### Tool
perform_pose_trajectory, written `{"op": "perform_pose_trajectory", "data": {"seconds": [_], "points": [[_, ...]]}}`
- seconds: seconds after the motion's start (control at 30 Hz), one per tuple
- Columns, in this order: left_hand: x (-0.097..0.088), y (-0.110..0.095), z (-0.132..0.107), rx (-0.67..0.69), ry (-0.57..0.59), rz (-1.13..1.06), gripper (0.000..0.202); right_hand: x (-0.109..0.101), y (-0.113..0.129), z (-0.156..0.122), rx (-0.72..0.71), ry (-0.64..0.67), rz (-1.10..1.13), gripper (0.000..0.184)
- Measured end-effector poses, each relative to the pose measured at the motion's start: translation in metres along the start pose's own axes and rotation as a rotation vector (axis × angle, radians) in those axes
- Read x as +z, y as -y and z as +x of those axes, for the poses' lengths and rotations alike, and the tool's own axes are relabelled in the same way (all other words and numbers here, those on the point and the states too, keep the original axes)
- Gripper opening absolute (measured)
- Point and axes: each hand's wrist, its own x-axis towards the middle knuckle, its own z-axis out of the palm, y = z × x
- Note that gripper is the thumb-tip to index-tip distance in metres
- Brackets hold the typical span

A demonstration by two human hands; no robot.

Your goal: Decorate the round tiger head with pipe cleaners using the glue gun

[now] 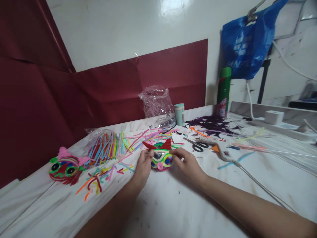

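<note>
A small colourful pipe-cleaner animal face (162,158) with red ears, blue eyes and a pink nose sits on the white table (173,208). My left hand (142,167) grips its left side, thumb and fingers pinched near the left red ear. My right hand (187,162) holds its right side, fingers curled against the edge below the right ear. Both forearms stretch across the table toward it.
A second pipe-cleaner face (65,168) lies at the left. Bagged pipe cleaners (104,147) and loose cut pieces (104,173) lie nearby. Scissors (199,145), a glue gun (223,152) with cord, purple scraps (213,125), a small teal cup (179,114), a green spray can (223,91) and a plastic bag (157,102) stand behind.
</note>
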Motion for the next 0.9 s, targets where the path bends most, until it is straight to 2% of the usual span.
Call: {"op": "perform_pose_trajectory", "data": {"seconds": [0.4,0.57,0.9], "points": [[0.001,0.004,0.002,-0.005,0.027,-0.055,0.045,0.001,-0.001,-0.003,-0.065,-0.006,-0.010,0.022],[0.002,0.000,-0.001,0.001,-0.002,-0.026,0.038,0.002,-0.003,-0.003,-0.104,-0.003,-0.038,0.021],[0.008,-0.012,-0.010,-0.022,-0.043,0.078,0.047,0.005,0.006,-0.013,-0.249,0.121,-0.081,0.029]]}}
